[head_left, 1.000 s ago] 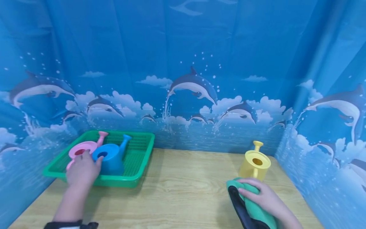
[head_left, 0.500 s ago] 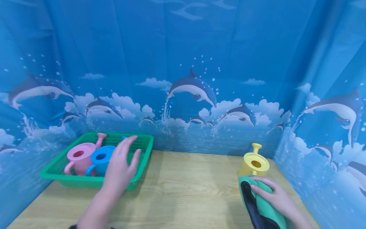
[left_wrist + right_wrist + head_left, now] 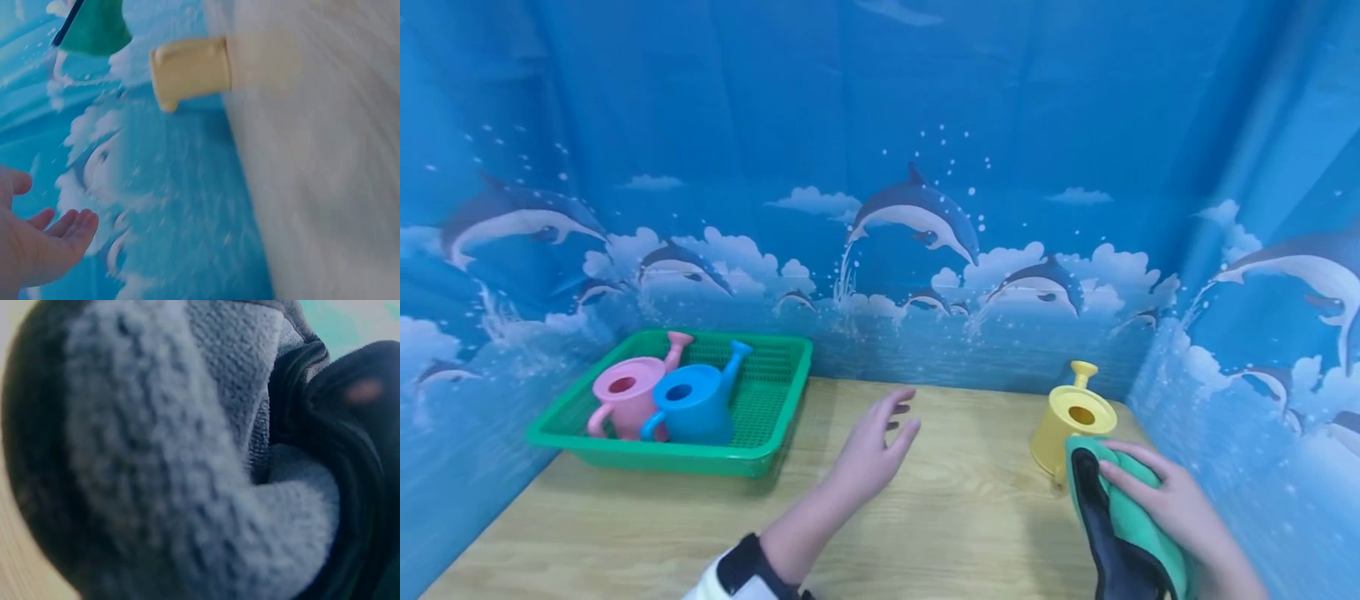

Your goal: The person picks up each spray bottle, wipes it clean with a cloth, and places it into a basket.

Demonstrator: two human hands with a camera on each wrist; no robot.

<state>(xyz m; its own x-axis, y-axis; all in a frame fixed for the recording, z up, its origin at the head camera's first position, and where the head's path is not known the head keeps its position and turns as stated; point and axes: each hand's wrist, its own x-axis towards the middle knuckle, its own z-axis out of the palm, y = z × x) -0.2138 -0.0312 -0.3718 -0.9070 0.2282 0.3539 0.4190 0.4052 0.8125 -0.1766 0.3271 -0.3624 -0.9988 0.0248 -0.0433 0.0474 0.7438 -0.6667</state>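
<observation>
My left hand (image 3: 871, 448) is over the middle of the table with its fingers loosely extended and nothing in them. In the left wrist view, that hand (image 3: 44, 247) is at the lower left, apart from the yellow watering can (image 3: 192, 70). My right hand (image 3: 1176, 496) grips a folded green cloth (image 3: 1142, 521) with black edging. Its grey, fuzzy fabric (image 3: 156, 450) fills most of the right wrist view, hiding the fingers there. From the head, the cloth's top overlaps the lower front of the yellow watering can (image 3: 1060, 429), which stands upright at the right.
At the left, a green plastic basket (image 3: 670, 457) holds a pink watering can (image 3: 631, 408) and a blue watering can (image 3: 703, 417) side by side. A blue dolphin-print curtain (image 3: 880, 100) closes off the back and sides of the wooden table (image 3: 940, 517).
My left hand has left the watering cans in the basket and moved right to mid-table. The right hand, still gripping the cloth, has shifted right beside the yellow watering can.
</observation>
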